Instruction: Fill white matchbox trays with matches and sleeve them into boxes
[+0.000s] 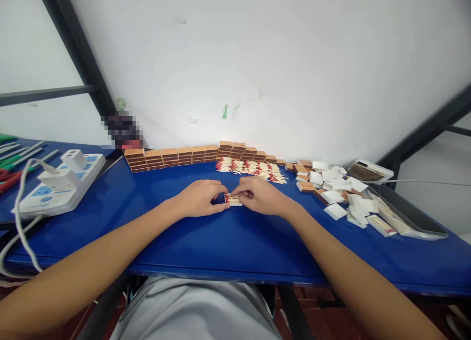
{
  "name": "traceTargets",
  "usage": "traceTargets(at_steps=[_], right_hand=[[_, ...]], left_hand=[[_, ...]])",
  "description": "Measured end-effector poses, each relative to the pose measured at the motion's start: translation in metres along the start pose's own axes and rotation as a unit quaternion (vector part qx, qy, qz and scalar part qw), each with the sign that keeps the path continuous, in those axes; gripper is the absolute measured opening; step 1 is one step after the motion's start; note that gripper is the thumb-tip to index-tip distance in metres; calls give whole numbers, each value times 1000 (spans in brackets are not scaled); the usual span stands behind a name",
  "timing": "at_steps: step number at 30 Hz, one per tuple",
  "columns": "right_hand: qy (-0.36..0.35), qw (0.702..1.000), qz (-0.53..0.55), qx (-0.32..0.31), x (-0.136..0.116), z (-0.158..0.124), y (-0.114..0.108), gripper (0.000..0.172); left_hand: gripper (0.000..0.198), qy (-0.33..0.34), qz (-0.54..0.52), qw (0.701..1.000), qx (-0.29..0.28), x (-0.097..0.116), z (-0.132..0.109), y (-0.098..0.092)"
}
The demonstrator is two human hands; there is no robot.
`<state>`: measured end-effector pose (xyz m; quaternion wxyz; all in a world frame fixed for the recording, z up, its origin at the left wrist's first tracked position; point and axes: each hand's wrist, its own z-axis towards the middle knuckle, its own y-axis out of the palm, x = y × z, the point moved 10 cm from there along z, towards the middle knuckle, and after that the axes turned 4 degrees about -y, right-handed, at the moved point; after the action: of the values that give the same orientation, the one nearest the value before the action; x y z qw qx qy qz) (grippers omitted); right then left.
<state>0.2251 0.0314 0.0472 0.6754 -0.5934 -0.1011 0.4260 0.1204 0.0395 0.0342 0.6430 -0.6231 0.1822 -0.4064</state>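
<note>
A small white matchbox tray (pixel 238 204) with red-tipped matches (pixel 232 199) in it lies on the blue table between my hands. My left hand (pixel 202 197) grips the tray's left end between thumb and fingers. At the other end, my right hand (pixel 260 195) has its fingers curled, the index fingertip touching the matches inside the tray; whether it pinches anything is hidden. Just behind my hands lies a loose heap of matches (pixel 253 168), their red heads pointing different ways.
Stacked matchboxes (pixel 171 157) run along the wall. White trays and sleeves (pixel 334 183) are scattered right, near a power bank (pixel 370 170) and a dark flat case (pixel 408 210). A power strip (pixel 62 188) with cables and several tools (pixel 22 158) lie left.
</note>
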Motion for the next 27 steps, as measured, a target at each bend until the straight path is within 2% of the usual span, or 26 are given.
traceTargets(at_steps=[10, 14, 17, 19, 22, 23, 24, 27], right_hand=[[7, 1000, -17, 3, 4, 0, -3, 30], [30, 999, -6, 34, 20, -1, -16, 28], [92, 991, -22, 95, 57, -9, -38, 27], [174, 970, -42, 167, 95, -22, -59, 26], [343, 887, -11, 308, 163, -57, -87, 25], [388, 855, 24, 343, 182, -68, -88, 27], [409, 839, 39, 357, 196, -73, -88, 29], [434, 821, 74, 364, 223, -74, -80, 21]], left_hand=[[34, -3, 0, 1000, -1, -2, 1, 1], [33, -8, -1, 1000, -4, -1, 0, 0], [35, -13, 5, 1000, -4, -1, -1, -1], [37, -16, 8, 1000, -2, -1, -2, -1], [37, -19, 11, 1000, -3, 0, -2, -1], [37, -20, 12, 1000, -4, 0, -2, -2], [36, -21, 13, 1000, -4, 0, -2, -2], [36, -24, 10, 1000, -8, 0, -1, -1]])
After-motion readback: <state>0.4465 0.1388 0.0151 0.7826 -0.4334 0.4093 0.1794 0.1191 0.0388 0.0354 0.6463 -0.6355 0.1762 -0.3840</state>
